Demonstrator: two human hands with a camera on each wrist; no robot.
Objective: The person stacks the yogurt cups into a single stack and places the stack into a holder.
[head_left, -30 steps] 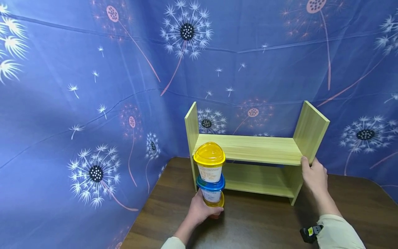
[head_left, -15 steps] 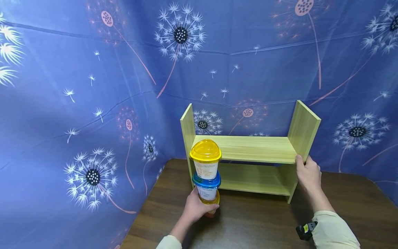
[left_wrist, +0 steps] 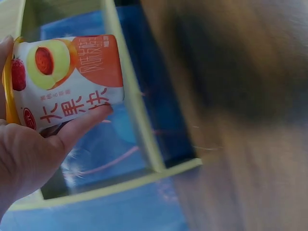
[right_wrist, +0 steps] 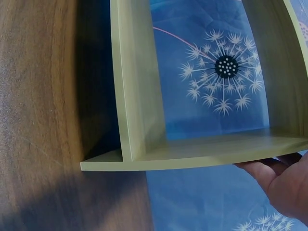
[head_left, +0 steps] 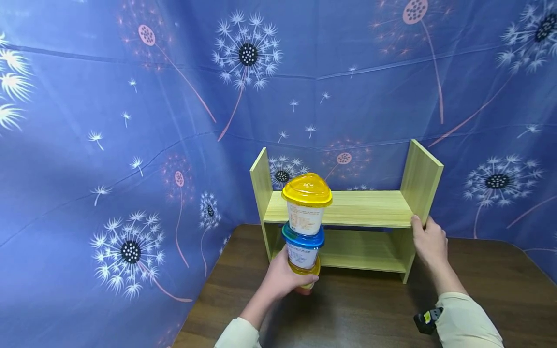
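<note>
My left hand [head_left: 285, 276] grips the lowest of a stack of yogurt cups, holding it above the table in front of the shelf. Its fruit-printed white and orange side shows in the left wrist view, where this bottom yogurt cup [left_wrist: 72, 77] lies against the thumb. On top of it sit a blue-lidded cup [head_left: 302, 255] and a cup with a domed yellow lid [head_left: 307, 189]. The stack leans slightly to the right. My right hand [head_left: 432, 244] grips the right side panel of the small wooden shelf [head_left: 365, 205]; some of its fingers are hidden behind the panel.
A brown wooden table [head_left: 348, 314] lies under the shelf. Blue dandelion-print cloth [head_left: 130, 121] hangs behind and to the left. The shelf has an upper board and a lower board [head_left: 361, 246] between two upright sides.
My left hand has raised the stack of yogurt cups and moved it to the right. The right hand stays on the shelf's side panel, while the head view has shifted slightly.
</note>
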